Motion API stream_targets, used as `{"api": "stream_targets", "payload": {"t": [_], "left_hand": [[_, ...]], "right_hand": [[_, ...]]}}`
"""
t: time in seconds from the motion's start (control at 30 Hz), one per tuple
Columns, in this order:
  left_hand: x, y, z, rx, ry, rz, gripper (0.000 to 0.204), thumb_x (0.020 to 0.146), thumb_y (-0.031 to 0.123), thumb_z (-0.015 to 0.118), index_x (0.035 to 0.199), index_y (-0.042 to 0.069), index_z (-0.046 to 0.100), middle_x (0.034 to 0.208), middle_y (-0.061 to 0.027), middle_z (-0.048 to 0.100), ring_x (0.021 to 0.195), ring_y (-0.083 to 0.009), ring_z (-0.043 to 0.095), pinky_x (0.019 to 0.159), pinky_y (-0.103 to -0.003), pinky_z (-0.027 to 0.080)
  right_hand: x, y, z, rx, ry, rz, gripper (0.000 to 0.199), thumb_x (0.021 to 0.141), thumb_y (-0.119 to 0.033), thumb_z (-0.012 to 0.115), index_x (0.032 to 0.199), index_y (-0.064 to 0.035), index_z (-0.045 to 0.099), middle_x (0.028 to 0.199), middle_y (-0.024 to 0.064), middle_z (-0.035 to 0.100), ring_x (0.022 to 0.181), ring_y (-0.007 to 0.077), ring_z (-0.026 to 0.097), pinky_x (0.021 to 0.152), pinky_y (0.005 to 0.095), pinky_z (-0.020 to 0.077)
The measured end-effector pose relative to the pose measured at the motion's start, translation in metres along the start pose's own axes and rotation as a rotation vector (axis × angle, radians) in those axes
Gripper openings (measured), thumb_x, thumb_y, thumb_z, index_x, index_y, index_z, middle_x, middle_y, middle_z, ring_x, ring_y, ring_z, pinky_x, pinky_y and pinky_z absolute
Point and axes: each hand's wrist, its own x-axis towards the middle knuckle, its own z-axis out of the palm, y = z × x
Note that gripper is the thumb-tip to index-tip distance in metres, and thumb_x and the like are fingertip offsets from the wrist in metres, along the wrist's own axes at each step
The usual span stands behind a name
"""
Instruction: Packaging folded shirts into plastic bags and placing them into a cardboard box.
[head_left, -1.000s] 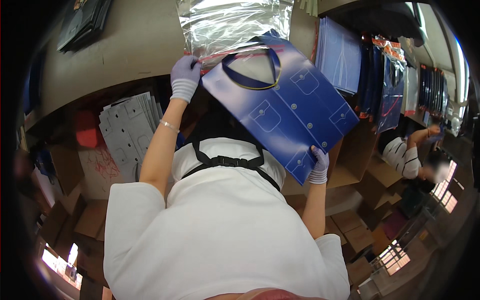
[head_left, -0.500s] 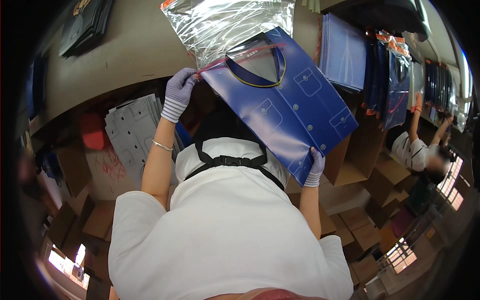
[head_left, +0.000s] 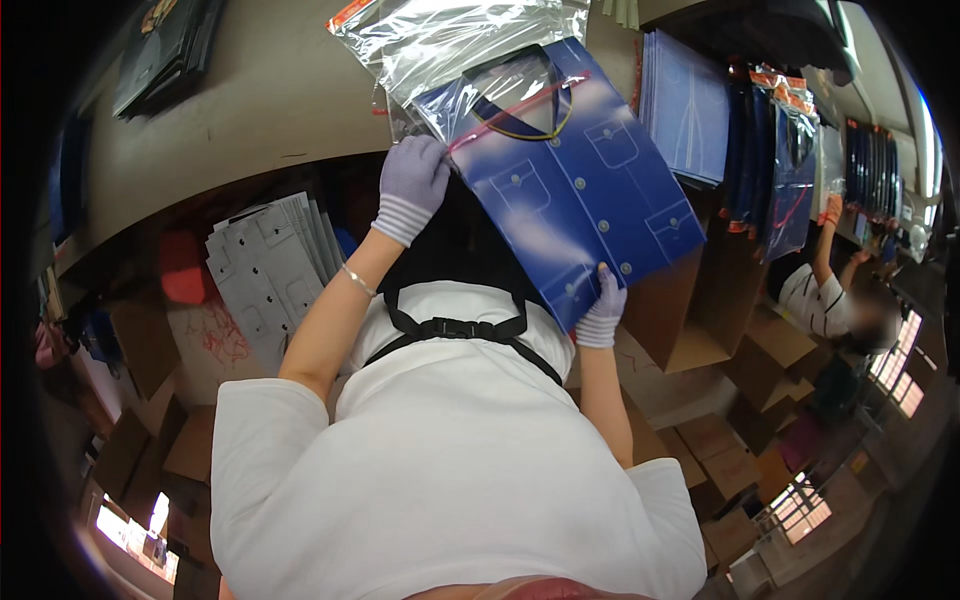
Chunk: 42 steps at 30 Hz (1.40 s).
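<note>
My left hand point(head_left: 413, 178) pinches the clear plastic bag point(head_left: 440, 50) by its red-lined edge; my right hand point(head_left: 606, 302) grips the blue shirt-printed card point(head_left: 560, 205) at one corner.

The person wears a loose white T-shirt point(head_left: 450, 450) with short, plain sleeves point(head_left: 262, 425). Black straps point(head_left: 512, 328) join at a plastic side-release buckle point(head_left: 440, 328) over its hem. Pale lilac knit gloves with white-striped cuffs cover the left hand point(head_left: 413, 178) and right hand point(head_left: 604, 302); a slim, light-coloured bracelet point(head_left: 358, 280) circles the left forearm.
</note>
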Motion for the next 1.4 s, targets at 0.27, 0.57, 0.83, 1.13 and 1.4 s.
{"api": "stream_targets", "payload": {"t": [0.27,0.57,0.83,1.13,1.4], "left_hand": [[0.095,-0.104,0.075,-0.731,-0.015,-0.874,0.030,0.082,0.029,0.058,0.087,0.000,0.064,0.079,-0.0094,0.065,0.072,-0.0190,0.062,0.064,-0.033,0.051],[0.171,-0.064,0.065,0.258,-0.101,-0.825,0.033,0.078,0.034,0.061,0.091,0.004,0.062,0.090,-0.0170,0.063,0.088,-0.0295,0.062,0.077,-0.039,0.049],[0.178,-0.064,0.075,0.040,0.181,-0.818,0.028,0.079,0.028,0.063,0.088,0.002,0.059,0.084,-0.0165,0.063,0.082,-0.0280,0.062,0.070,-0.037,0.049],[0.152,-0.023,0.018,-0.478,0.673,-0.530,0.013,0.083,0.009,0.060,0.086,-0.003,0.058,0.074,-0.0050,0.060,0.065,-0.0090,0.054,0.062,-0.022,0.045],[0.142,-0.026,0.021,-0.287,0.743,-0.408,0.017,0.076,0.008,0.068,0.083,0.001,0.055,0.074,-0.0044,0.058,0.066,-0.0102,0.055,0.064,-0.022,0.046]], "right_hand": [[0.080,0.067,0.023,0.006,-0.106,0.463,0.025,0.081,-0.024,0.064,0.088,-0.0004,0.058,0.071,0.0096,0.061,0.054,0.0178,0.056,0.052,0.0280,0.0462],[0.241,-0.049,0.067,-0.718,-0.528,-0.233,0.015,0.083,-0.006,0.046,0.087,0.0017,0.058,0.071,0.0107,0.062,0.062,0.0154,0.058,0.059,0.0243,0.0457],[0.343,-0.072,0.204,-1.212,-0.135,-0.550,0.027,0.081,-0.023,0.063,0.089,0.0021,0.060,0.078,0.0118,0.061,0.070,0.0163,0.057,0.067,0.0291,0.0460],[0.274,-0.104,0.176,-0.318,-0.197,-0.581,0.022,0.077,-0.010,0.068,0.094,0.0029,0.062,0.084,0.0056,0.063,0.076,0.0124,0.055,0.070,0.0233,0.0454],[0.263,-0.098,0.162,-0.380,-0.218,-0.656,0.020,0.081,-0.003,0.061,0.100,0.0032,0.061,0.090,0.0078,0.063,0.079,0.0124,0.056,0.074,0.0226,0.0449]]}}
